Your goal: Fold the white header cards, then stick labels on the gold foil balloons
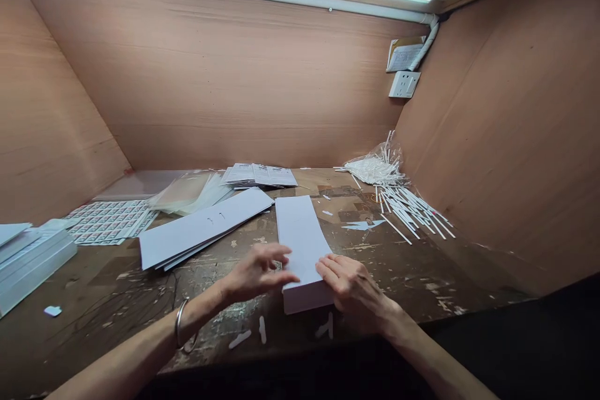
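Note:
A long white folded box (300, 237) lies lengthwise on the worn wooden bench (117, 287), its near end towards me. My left hand (259, 272) rests on the near left edge of the box, fingers bent and pressing against its side. My right hand (349, 284) lies on the near right corner, fingers stretched over the top face. A metal bangle (180, 324) circles my left wrist. A fanned stack of flat white card blanks (201, 228) lies just left of the box.
White sticks (407, 203) spill from a clear bag (377, 165) at the right. Printed leaflets (260, 175), clear sleeves (185, 194) and a sticker sheet (107, 220) lie at the back left. White boxes (28, 259) stack at the far left. A wall socket (404, 84) sits high right.

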